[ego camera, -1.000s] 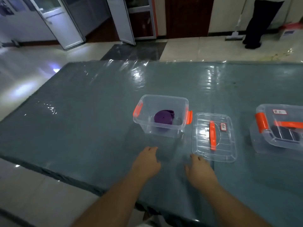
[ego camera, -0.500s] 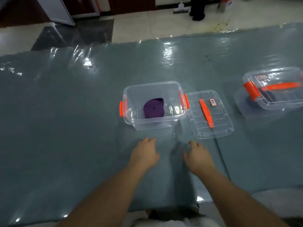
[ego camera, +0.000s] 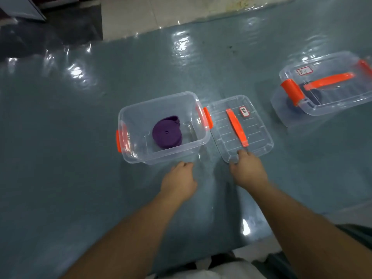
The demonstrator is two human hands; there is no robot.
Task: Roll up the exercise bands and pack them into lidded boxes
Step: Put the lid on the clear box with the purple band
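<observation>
A clear open box (ego camera: 128,117) with orange latches stands mid-table, and a rolled purple exercise band (ego camera: 167,133) lies on its floor. The box's clear lid (ego camera: 259,135), with an orange handle and a small label, lies flat just to its right. My right hand (ego camera: 248,170) has its fingers over the lid's near edge and its thumb at the rim, pinching it. My left hand (ego camera: 178,182) hovers just in front of the box's near wall, fingers loosely curled and holding nothing.
A second clear box (ego camera: 322,101) with its lid on and a dark band inside stands at the far right. The table (ego camera: 60,158) has a glossy grey-green plastic cover. Its near edge is close to my body, and tiled floor lies beyond the far edge.
The view has tilted down and come closer to the table. My right hand has moved forward from the bare table onto the lid's near edge. My left hand has edged toward the box.
</observation>
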